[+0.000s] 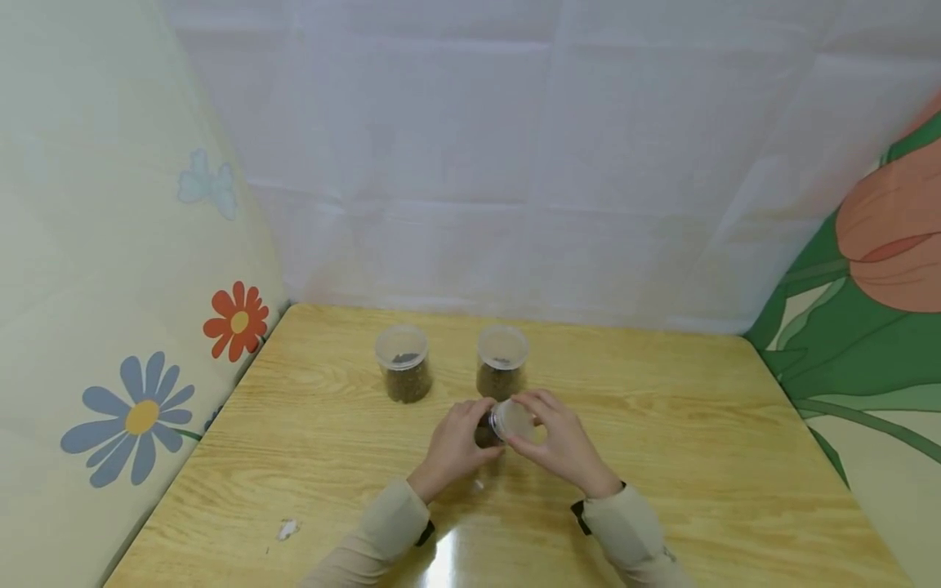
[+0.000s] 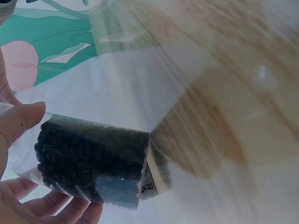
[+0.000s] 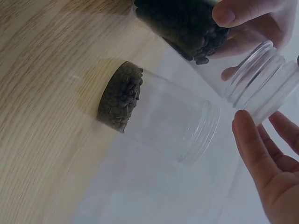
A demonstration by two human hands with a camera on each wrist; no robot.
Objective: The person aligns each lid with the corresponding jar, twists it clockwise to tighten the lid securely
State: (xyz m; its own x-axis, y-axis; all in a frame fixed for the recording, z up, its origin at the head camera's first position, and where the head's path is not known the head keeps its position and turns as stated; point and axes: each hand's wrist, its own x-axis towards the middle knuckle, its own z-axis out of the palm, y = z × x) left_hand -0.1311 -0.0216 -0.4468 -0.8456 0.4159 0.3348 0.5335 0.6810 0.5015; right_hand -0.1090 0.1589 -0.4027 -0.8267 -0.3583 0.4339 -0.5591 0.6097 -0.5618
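My left hand point(image 1: 457, 445) grips a clear jar point(image 2: 93, 158) holding dark beans, thumb on one side and fingers on the other. In the head view the jar leans to the right. At its threaded mouth sits a clear lid point(image 3: 273, 91). My right hand point(image 1: 557, 437) holds this lid between thumb and fingertips. Just beyond the hands stands a second clear jar point(image 1: 502, 363), upright, with a low layer of dark beans in the bottom. Another such jar point(image 1: 404, 363) is to its left, likewise upright.
The wood-grain table point(image 1: 698, 433) extends to both sides of the hands. A pale cloth point(image 1: 441, 163) hangs along its back edge, with flower-printed cloths point(image 1: 140, 416) at the sides. A small white patch point(image 1: 287, 529) marks the tabletop at front left.
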